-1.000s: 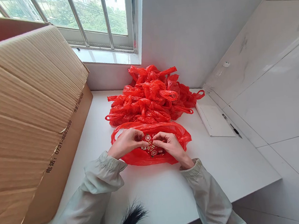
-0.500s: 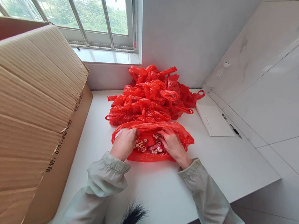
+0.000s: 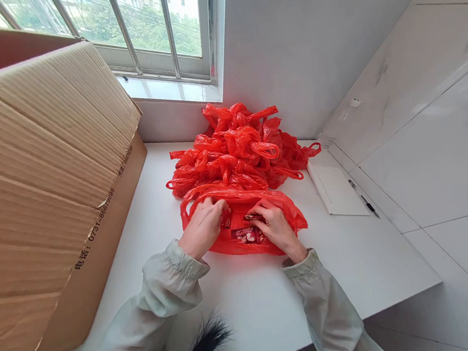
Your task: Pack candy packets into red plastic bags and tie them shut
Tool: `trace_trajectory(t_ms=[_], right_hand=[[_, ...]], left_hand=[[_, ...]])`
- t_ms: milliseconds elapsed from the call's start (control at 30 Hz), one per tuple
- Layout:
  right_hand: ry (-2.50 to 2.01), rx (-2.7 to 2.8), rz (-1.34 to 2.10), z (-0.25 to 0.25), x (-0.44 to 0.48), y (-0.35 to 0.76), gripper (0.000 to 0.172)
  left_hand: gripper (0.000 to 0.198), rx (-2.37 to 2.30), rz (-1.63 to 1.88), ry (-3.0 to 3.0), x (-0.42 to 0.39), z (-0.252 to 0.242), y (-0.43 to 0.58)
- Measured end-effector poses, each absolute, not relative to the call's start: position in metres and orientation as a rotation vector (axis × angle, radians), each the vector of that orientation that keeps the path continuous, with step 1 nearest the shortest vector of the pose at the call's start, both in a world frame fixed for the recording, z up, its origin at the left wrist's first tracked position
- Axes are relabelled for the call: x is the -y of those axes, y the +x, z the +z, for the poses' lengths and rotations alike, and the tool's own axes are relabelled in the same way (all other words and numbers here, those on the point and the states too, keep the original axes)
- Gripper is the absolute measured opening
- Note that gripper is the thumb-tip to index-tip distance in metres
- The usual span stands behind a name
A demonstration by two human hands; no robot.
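Note:
An open red plastic bag lies on the white table, with small dark red printed packets inside. My left hand reaches into the bag's left part, its fingers closed on a red packet that they partly cover. On the right, my right hand is inside the opening, with thumb and fingers pinching a small dark packet. Right behind the open bag is a heap of knotted red bags.
A large cardboard box stands along the left side. White paper and a black pen lie at the right. Behind the white table are a wall and a barred window.
Both hands have shifted slightly right. The packet at my right hand is now tilted edge-on, and the left packet is turned and more covered. The bag's left rim has moved inward.

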State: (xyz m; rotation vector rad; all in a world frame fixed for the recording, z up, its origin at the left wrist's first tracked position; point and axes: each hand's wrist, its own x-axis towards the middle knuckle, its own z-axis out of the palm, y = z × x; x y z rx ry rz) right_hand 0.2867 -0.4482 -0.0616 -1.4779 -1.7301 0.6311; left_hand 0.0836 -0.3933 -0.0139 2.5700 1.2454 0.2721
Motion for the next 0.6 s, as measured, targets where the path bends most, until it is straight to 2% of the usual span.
trace_trajectory(t_ms=[67,133,267,400,467,600], right_hand=[[-1.412,1.642,0.649,-0.055,0.450,0.283,0.008],[-1.360,1.498,0.712,-0.051,0.452,0.280,0.004],[-1.247,1.130,0.996,-0.055,0.450,0.278,0.019],[-1.207,1.003,1.143,-0.064,0.445,0.280,0.025],[-1.223,1.015,1.135,-0.066,0.444,0.280,0.026],[-1.164,0.970,1.185,-0.063,0.446,0.280,0.028]], left_hand=[[0.016,-1.135,0.359,2.582,0.396,-0.011,0.089],[0.017,-1.109,0.386,2.608,0.396,-0.009,0.094],[0.022,-1.301,0.170,2.688,0.395,-0.012,0.096],[0.031,-1.508,-0.037,2.677,0.394,-0.012,0.092],[0.026,-1.468,0.035,2.651,0.393,-0.009,0.090],[0.021,-1.134,0.468,2.422,0.392,-0.001,0.091]])
